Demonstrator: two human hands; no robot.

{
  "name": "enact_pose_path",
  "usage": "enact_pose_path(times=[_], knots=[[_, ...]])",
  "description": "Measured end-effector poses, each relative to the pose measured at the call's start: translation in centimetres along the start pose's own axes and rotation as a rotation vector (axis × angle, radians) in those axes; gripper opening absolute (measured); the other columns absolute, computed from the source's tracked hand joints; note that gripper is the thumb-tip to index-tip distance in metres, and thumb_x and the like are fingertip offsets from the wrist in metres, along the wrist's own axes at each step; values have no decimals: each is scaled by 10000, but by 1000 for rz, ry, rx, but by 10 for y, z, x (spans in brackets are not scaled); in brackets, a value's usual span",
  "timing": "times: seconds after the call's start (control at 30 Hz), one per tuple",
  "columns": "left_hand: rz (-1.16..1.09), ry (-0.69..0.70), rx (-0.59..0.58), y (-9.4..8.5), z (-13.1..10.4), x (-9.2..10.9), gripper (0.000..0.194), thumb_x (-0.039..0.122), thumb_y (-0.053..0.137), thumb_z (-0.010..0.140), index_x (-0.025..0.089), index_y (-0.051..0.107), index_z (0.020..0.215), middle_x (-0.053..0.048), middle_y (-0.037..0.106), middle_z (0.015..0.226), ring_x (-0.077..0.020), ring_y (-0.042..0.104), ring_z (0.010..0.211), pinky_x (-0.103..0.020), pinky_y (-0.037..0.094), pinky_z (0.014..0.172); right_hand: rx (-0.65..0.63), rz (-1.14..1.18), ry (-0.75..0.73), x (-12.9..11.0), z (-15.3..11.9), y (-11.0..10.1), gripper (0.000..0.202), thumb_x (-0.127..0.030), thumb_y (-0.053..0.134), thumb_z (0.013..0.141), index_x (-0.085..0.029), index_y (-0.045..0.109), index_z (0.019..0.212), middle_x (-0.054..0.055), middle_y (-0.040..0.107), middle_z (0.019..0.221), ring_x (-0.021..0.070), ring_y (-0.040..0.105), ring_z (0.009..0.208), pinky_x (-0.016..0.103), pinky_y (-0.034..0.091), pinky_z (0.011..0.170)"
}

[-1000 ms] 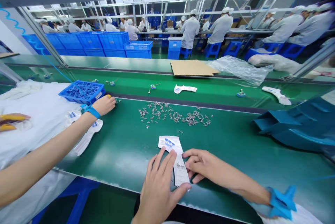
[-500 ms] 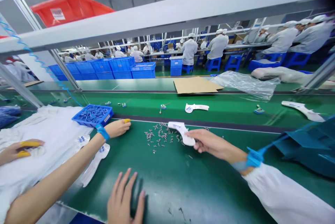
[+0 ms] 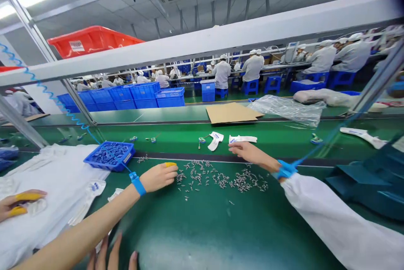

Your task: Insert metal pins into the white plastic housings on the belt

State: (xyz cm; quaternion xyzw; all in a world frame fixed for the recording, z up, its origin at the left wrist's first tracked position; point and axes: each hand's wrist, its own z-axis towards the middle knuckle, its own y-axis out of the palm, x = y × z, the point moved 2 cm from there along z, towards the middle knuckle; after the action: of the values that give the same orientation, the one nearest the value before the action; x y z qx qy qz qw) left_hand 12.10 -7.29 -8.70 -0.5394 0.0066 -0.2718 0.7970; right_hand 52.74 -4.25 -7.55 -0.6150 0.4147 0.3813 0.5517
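At the bottom edge my left hand point(image 3: 110, 257) is partly cut off, its fingers spread. It is close to a white curved plastic part, mostly hidden under the co-worker's arm. My right hand point(image 3: 249, 152) reaches over the far edge of the green table point(image 3: 202, 228), fingers stretched out with nothing visible in them. Its fingertips are just below a white curved plastic part point(image 3: 243, 138) on the green conveyor belt point(image 3: 284, 139); I cannot tell if they touch. Left of it lies a second white curved part point(image 3: 216, 140). Small metal screws point(image 3: 244, 181) are scattered below my right hand.
From the left a co-worker's hand point(image 3: 159, 176) with a yellow finger cot reaches to the screws. Another hand with yellow finger cots point(image 3: 27, 202) rests over white parts. A blue bin point(image 3: 110, 155) holds small blue pieces. Teal sheets point(image 3: 369, 181) lie at right.
My right hand has moved forward to the belt and let go of the white curved part, which lies there now. My left hand moved down-left. The co-worker's hand moved right to the screws.
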Motion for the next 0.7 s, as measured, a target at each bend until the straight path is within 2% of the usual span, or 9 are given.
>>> enact_pose_path(times=[0.07,0.17,0.23,0.3,0.4,0.5,0.6,0.7], knots=[[-14,15,1,11,17,-6,366,432,598,947,198,591,1228,-98,604,1259,-245,608,1095,-475,537,919,20,-260,-78,26,-31,-21,486,-478,568,901,-179,647,1277,118,597,1383,357,506,1310,492,379,1131],[-12,40,-4,15,33,-15,326,492,638,876,265,646,1110,-69,663,1144,-314,592,1144,-542,525,946,130,-628,-99,72,-75,-39,724,-612,383,938,-161,423,1503,101,427,1539,330,381,1416,483,290,1196],[-10,66,-16,11,38,-18,255,487,666,817,299,663,989,-49,692,1027,-351,596,1152,-550,527,954,189,-719,-61,98,-96,-38,818,-667,305,940,-137,301,1563,87,294,1604,309,278,1469,453,238,1224],[-7,95,-43,6,41,-19,230,497,646,798,299,656,913,-46,697,954,-363,612,1139,-546,536,946,214,-803,-38,112,-108,-29,889,-719,260,931,-118,233,1585,85,209,1630,300,180,1498,449,175,1242],[-11,138,-115,0,43,-14,267,545,585,797,289,646,843,-34,692,881,-375,640,1103,-548,561,892,215,-907,6,109,-111,-10,957,-772,209,919,-103,144,1600,91,121,1644,288,72,1512,477,105,1246],[-15,164,-190,-3,45,-9,280,567,578,775,293,631,776,-19,688,824,-370,660,1074,-528,584,855,214,-918,38,95,-101,6,987,-790,166,913,-86,75,1599,111,61,1644,290,49,1512,491,99,1240],[-24,171,-262,-3,48,-6,275,572,576,771,304,612,721,-14,688,808,-348,667,1080,-503,598,873,201,-930,16,83,-88,19,998,-797,144,909,-72,107,1594,129,72,1642,303,54,1512,493,93,1237],[-51,199,-328,1,47,-5,280,544,534,813,301,599,690,44,674,816,-307,666,1102,-499,590,943,172,-936,-9,76,-78,34,982,-785,127,918,-67,162,1588,138,97,1640,305,69,1512,492,106,1234]])
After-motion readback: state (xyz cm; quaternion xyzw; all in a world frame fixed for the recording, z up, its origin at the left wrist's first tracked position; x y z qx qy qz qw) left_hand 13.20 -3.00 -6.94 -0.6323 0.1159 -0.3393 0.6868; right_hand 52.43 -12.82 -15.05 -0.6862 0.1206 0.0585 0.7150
